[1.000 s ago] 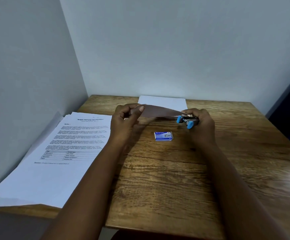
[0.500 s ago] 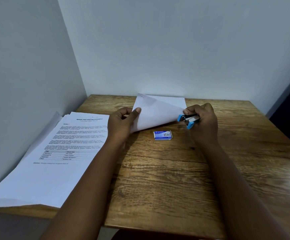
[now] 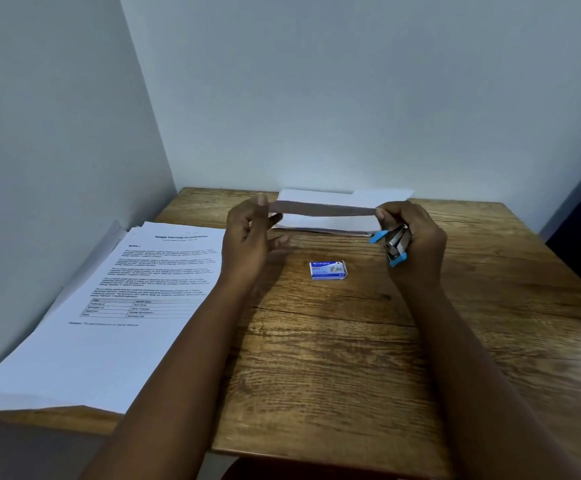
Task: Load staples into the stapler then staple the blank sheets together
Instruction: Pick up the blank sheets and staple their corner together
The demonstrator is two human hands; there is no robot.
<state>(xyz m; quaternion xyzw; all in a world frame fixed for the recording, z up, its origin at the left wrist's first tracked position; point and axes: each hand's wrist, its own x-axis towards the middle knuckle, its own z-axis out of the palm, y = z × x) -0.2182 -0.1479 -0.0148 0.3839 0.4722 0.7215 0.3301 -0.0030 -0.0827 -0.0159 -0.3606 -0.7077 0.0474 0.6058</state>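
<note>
I hold blank sheets lifted edge-on above the far part of the table, so I see mostly their shaded underside. My left hand pinches their left end between thumb and forefinger. My right hand pinches their right end while also gripping a small stapler with blue tips against the palm. More blank sheets lie flat under the lifted ones. A small blue staple box rests shut on the wood between my wrists.
A stack of printed pages covers the left side of the wooden table and overhangs its near edge. Grey walls close the left and back. A dark surface stands at the far right.
The lifted sheets went from tilted up facing me to level and edge-on. My right hand, with the stapler, shifted to pinch the sheets' right end; the stapler now points downward.
</note>
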